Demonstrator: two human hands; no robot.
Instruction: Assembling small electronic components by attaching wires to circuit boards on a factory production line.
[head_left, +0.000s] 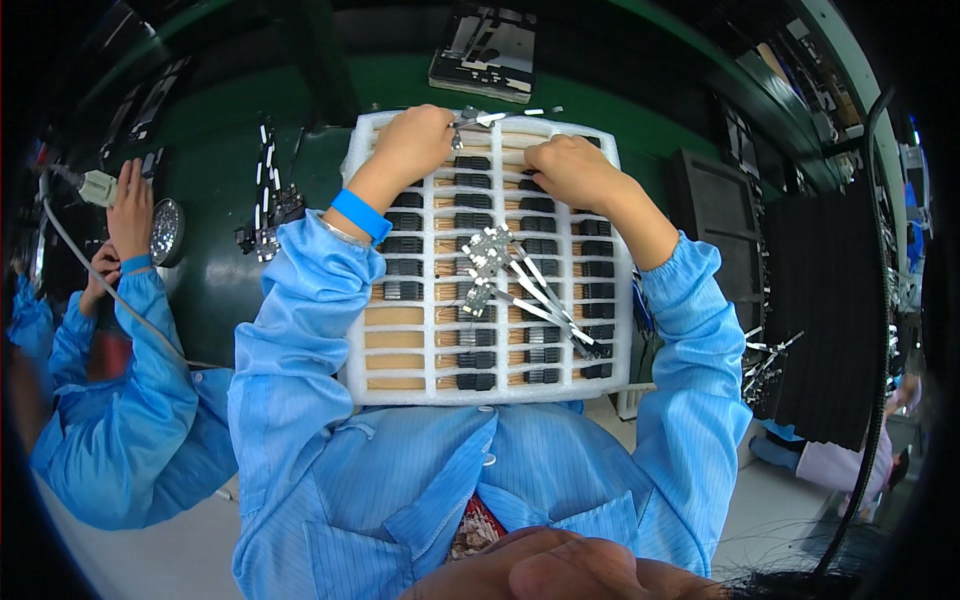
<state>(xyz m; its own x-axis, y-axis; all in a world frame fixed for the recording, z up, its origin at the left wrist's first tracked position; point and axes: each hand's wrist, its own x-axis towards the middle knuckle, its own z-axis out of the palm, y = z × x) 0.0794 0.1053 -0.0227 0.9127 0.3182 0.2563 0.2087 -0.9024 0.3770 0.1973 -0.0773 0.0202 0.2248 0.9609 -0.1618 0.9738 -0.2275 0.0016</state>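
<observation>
A white foam tray (432, 345) lies before me, its narrow slots holding rows of black and copper-coloured parts. At its far edge my left hand (418, 138) is closed, with a flexible circuit strip (484, 119) with white pads at its fingertips. Across the far right part of the tray reaches my right hand (572, 172), its fingers pinched together down at a slot; what they grip is hidden. Between my forearms, a loose bunch of flexible circuits (488, 252) with silvery strips rests on top of the tray's parts.
Beyond the tray lies a stack of dark, shiny flat panels (484, 55). More flexible circuits (268, 215) lie on the green table to the left, near a round metal disc (167, 231). A co-worker's hand (131, 212) is at the far left. To the right stands a dark tray (716, 215).
</observation>
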